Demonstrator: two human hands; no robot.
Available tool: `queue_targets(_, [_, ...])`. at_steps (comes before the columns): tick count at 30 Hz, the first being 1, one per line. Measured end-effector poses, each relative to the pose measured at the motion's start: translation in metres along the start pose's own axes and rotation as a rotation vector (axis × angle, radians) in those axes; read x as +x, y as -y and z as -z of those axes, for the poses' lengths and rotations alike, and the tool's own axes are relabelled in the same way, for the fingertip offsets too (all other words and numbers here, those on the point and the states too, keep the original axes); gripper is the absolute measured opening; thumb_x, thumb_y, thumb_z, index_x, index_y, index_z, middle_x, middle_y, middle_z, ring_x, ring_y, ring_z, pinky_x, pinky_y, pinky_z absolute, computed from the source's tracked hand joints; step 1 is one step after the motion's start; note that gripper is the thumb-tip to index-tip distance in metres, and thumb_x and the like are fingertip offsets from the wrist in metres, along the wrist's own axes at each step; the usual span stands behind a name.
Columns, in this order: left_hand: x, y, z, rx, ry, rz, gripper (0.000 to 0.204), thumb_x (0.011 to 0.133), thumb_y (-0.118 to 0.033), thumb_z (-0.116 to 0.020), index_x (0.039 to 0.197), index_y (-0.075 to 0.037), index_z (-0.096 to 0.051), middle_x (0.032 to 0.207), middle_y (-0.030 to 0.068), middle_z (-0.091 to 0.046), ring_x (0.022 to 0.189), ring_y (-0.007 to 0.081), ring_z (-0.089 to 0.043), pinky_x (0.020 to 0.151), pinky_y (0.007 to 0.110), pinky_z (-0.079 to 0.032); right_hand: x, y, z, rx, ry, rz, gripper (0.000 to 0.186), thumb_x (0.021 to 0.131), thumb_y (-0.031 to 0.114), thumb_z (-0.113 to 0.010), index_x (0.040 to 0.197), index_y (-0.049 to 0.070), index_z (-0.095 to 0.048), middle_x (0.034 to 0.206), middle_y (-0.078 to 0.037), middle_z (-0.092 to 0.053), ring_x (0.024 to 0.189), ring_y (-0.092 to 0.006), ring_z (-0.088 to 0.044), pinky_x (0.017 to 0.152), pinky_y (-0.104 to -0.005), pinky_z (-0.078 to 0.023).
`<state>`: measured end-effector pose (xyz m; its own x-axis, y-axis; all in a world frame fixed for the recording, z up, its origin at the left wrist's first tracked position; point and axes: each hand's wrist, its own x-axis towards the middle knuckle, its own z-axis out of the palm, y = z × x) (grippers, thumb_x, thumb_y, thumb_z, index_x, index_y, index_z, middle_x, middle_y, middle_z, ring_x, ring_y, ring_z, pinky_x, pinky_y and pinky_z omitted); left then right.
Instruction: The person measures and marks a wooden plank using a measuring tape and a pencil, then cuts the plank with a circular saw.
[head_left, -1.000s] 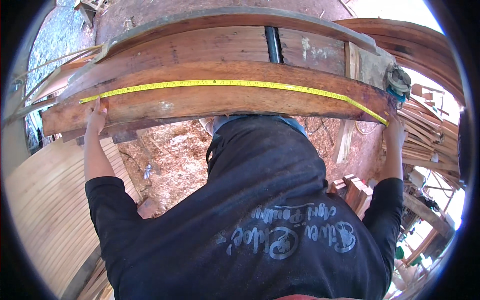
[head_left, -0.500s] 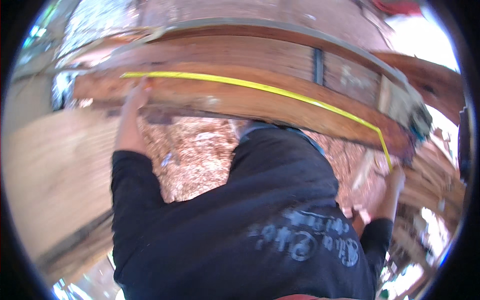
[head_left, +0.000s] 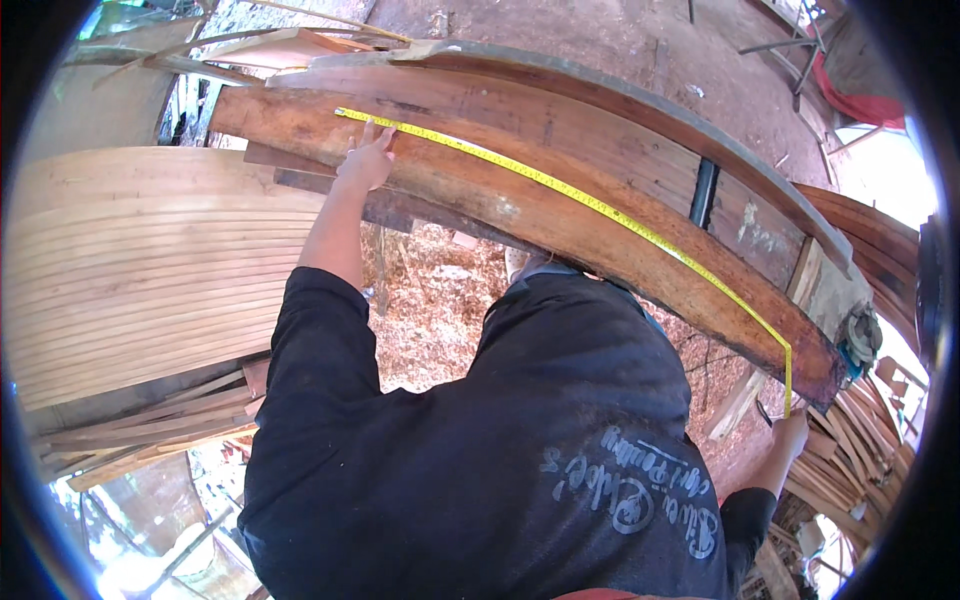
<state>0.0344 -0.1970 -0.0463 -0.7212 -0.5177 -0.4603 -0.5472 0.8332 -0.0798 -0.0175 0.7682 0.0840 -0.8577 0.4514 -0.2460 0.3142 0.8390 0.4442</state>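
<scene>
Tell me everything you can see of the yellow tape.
The tape is a long, narrow, bright yellow strip with small dark marks, apparently thin metal. It is drawn out lengthwise over the brown board, its left end short of the board's left end. Fingers of the left hand are at it near that end. Near the board's right end it bends sharply toward the person and passes the near edge to the right hand. No case can be made out.

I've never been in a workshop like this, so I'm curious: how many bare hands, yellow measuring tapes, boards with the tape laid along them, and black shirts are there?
Bare hands, left hand and right hand: 2
Yellow measuring tape: 1
Board under the tape: 1
Black shirt: 1
Total: 5
</scene>
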Motion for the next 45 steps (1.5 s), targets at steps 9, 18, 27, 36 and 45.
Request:
queue_targets(9, [-0.002, -0.052, 0.015, -0.192, -0.263, -0.155, 0.045, 0.096, -0.045, -0.07, 0.131, -0.018, -0.063, 0.147, 0.0102, -0.054, 0.136, 0.0392, -0.052, 0.107, 0.057, -0.047, 0.006, -0.003, -0.003, -0.02, 0.013, -0.017, 0.028, 0.085, 0.008, -0.062, 0.112, 0.006, -0.071, 0.114, -0.024, -0.073, 0.109, -0.0431, -0.069, 0.093, -0.0535, -0.055])
queue_targets(18, [0.007, -0.068, -0.001, -0.407, -0.344, -0.464, 0.022, 0.09, -0.032, -0.078, 0.105, -0.017, -0.073, 0.11, 0.0161, -0.063, 0.11, 0.0388, -0.062, 0.098, 0.049, -0.049, 0.004, -0.003, 0.009, -0.007, 0.063, -0.076, 0.03, 0.09, 0.01, -0.059, 0.119, 0.008, -0.069, 0.12, -0.022, -0.072, 0.115, -0.0426, -0.068, 0.096, -0.0541, -0.054])
queue_targets(27, [0.013, -0.087, -0.008, -0.417, -0.3, -0.478, 0.021, 0.091, -0.032, -0.078, 0.102, -0.015, -0.072, 0.105, 0.0174, -0.063, 0.108, 0.0393, -0.061, 0.097, 0.049, -0.048, -0.002, -0.015, 0.009, -0.016, -0.015, -0.054, 0.025, 0.089, 0.011, -0.062, 0.113, 0.007, -0.07, 0.114, -0.021, -0.074, 0.11, -0.0417, -0.07, 0.093, -0.0531, -0.056])
queue_targets(36, [0.029, -0.069, -0.003, -0.34, -0.242, -0.524, 0.022, 0.091, -0.026, -0.077, 0.102, -0.008, -0.071, 0.105, 0.0176, -0.068, 0.106, 0.0375, -0.062, 0.096, 0.047, -0.048, -0.022, 0.006, 0.021, 0.029, -0.042, -0.068, 0.029, 0.087, 0.007, -0.065, 0.115, 0.009, -0.071, 0.118, -0.02, -0.073, 0.114, -0.0409, -0.069, 0.096, -0.0521, -0.055])
queue_targets(45, [0.024, -0.084, 0.005, -0.339, -0.207, -0.501, 0.023, 0.092, -0.024, -0.076, 0.104, -0.005, -0.07, 0.103, 0.0197, -0.066, 0.103, 0.0378, -0.063, 0.094, 0.047, -0.049, -0.049, 0.015, 0.034, -0.008, 0.007, -0.147, 0.035, 0.09, 0.006, -0.061, 0.123, 0.011, -0.07, 0.122, -0.015, -0.072, 0.117, -0.0398, -0.066, 0.098, -0.0511, -0.056])
